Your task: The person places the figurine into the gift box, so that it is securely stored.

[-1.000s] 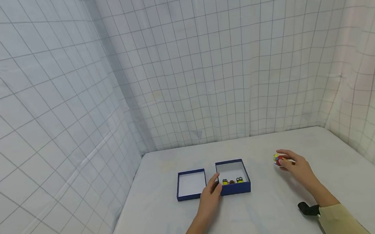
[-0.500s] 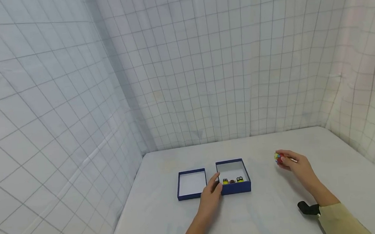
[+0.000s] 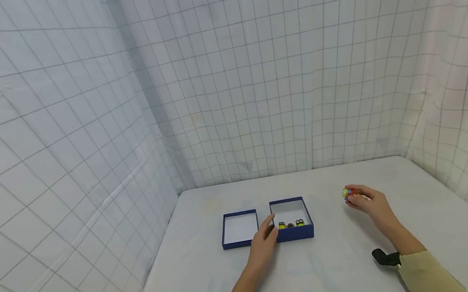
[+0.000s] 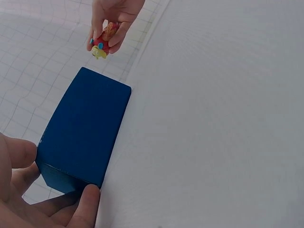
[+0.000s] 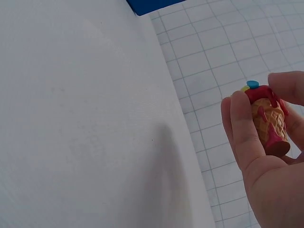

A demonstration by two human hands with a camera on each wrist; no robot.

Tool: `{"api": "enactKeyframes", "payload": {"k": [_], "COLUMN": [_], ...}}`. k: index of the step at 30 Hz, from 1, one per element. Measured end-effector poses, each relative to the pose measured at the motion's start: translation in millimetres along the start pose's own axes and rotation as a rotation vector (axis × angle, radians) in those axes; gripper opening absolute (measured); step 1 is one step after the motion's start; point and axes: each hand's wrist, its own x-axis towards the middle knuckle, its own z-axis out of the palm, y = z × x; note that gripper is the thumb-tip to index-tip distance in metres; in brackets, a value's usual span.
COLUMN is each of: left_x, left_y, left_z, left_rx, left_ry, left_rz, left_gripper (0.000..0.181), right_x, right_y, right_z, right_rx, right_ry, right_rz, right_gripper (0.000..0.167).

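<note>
A shallow blue box (image 3: 294,234) with a pale inside stands on the table. My left hand (image 3: 261,250) holds it at its near left corner; in the left wrist view the thumb and fingertips clasp the end of the box (image 4: 90,118). Over to the right, my right hand (image 3: 376,206) is raised above the table. It pinches a small ice-cream-cone figurine (image 5: 269,121) with a waffle-patterned cone, red drips, a blue piece and a yellow end. Inside the box sit small yellow figures with round eyes (image 3: 300,223) and a brown piece (image 3: 290,225); their lower parts are hidden.
Left of the box lies a blue-rimmed lid or tray (image 3: 239,228) with a white inside. The white table (image 3: 328,266) runs back to gridded white curtains (image 3: 255,94) behind and at both sides. Black straps (image 3: 386,258) show at the wrists.
The right hand turns the figurine slightly in its fingers, so more of its yellow end shows. The left hand stays at the box corner.
</note>
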Motion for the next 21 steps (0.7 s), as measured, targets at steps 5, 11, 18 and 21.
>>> {"api": "enactKeyframes", "payload": {"k": [5, 11, 18, 21], "left_x": [1.0, 0.4, -0.1, 0.1], "left_y": [1.0, 1.0, 2.0, 2.3], "left_z": [1.1, 1.4, 0.6, 0.8], "left_rx": [-0.002, -0.004, -0.003, -0.001], "left_ry": [0.005, 0.008, 0.004, 0.004], "left_rz": [-0.009, -0.022, -0.013, -0.006], "left_gripper": [0.045, 0.045, 0.045, 0.046], "right_x": [-1.3, -0.1, 1.0, 2.1], "right_y": [-2.1, -0.3, 3.4, 5.4], "right_z": [0.2, 3.2, 5.8, 6.8], "right_rx": [-0.230, -0.261, -0.221, -0.168], "right_ry": [0.035, 0.076, 0.098, 0.091], "right_rz": [0.048, 0.094, 0.083, 0.068], "right_gripper": [0.057, 0.061, 0.059, 0.057]}}
